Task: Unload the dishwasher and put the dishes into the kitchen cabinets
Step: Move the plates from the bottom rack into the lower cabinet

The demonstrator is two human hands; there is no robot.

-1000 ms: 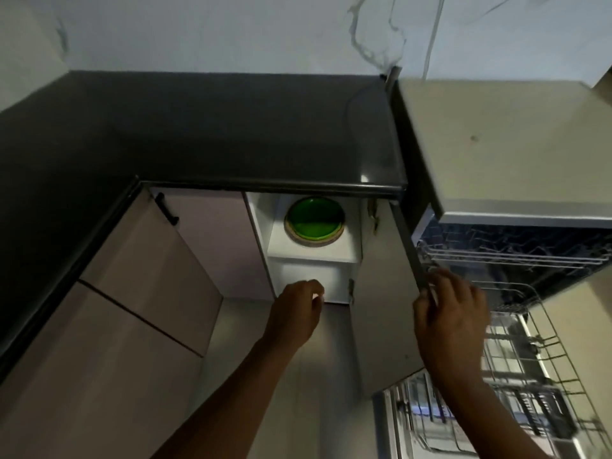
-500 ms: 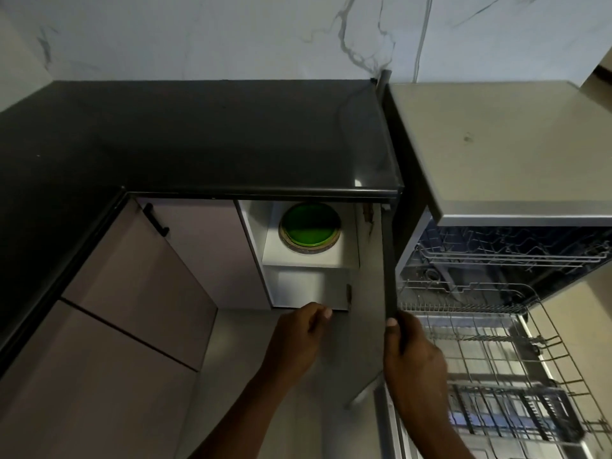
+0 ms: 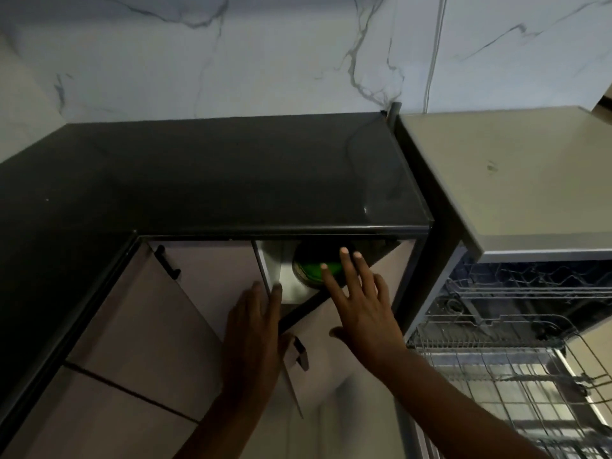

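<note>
While both my grips stay wide, my right hand (image 3: pixel 361 306) has pushed the cabinet door (image 3: pixel 357 329) nearly closed over the green plate (image 3: pixel 311 270); left hand (image 3: pixel 255 326) flat beside it.

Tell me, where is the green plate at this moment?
The green plate lies on the shelf inside the cabinet under the black countertop, partly hidden behind the right hand, left of the dishwasher.

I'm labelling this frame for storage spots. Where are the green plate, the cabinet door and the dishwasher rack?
green plate (image 3: pixel 309 268): head view, on its green face.
cabinet door (image 3: pixel 334 346): head view, on its pale front panel.
dishwasher rack (image 3: pixel 516 385): head view, on its wire grid.
</note>
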